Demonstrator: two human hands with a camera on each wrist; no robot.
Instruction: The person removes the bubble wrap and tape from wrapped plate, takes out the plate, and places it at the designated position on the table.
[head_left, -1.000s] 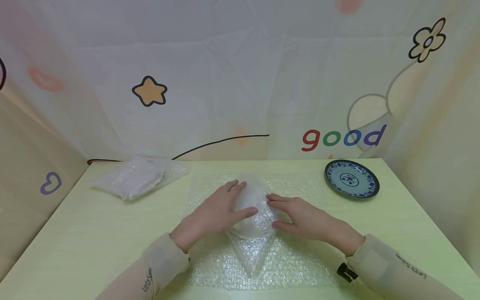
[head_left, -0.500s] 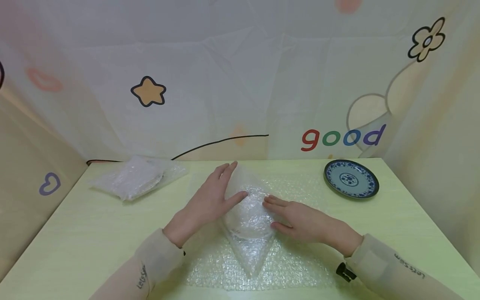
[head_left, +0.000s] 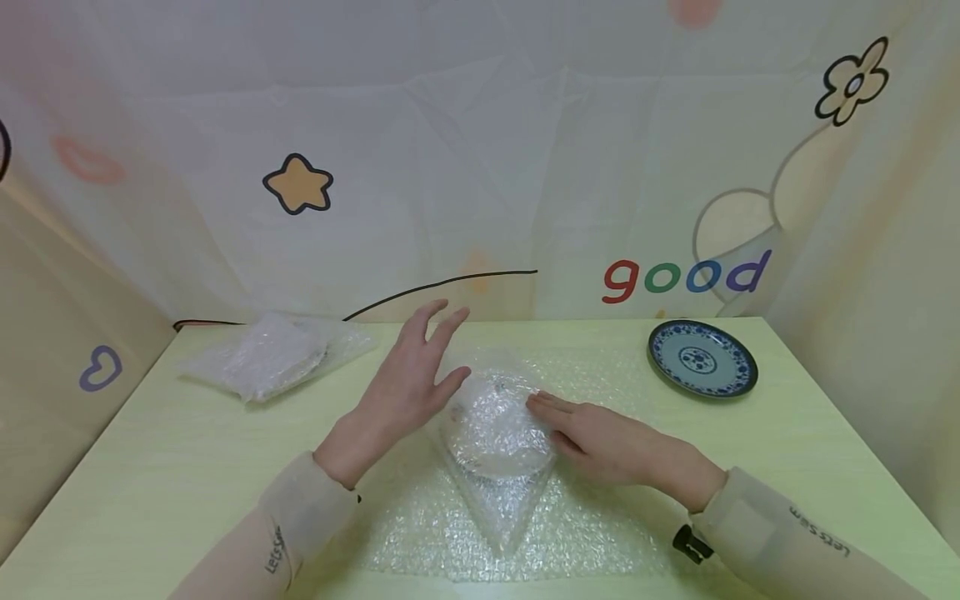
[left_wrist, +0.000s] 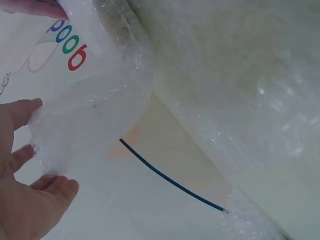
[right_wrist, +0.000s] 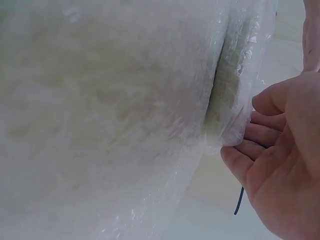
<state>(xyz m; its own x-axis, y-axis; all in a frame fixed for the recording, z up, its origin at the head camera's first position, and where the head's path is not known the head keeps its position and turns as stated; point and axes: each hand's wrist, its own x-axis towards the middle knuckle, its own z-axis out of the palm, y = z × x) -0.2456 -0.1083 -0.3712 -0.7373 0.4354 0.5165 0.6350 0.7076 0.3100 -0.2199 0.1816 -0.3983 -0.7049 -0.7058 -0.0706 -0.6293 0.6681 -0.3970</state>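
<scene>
One left hand [head_left: 401, 385], grip released, I see just left of the wrapped bundle [head_left: 495, 433], whose right side the released right hand [head_left: 606, 442] touches.

The bundle [head_left: 497, 437] is blocked at its right by the right grip [head_left: 600, 443] and at its left by the left grip [head_left: 401, 383]; over the sheet [head_left: 592, 537] on its near side, passage is allowed.

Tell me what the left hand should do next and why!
Maybe use the left hand to fold the left side of the bubble wrap sheet over the bundle: that side's near part lies flat, the hand is close by, and the right hand touches the bundle's right edge, perhaps steadying it.
</scene>
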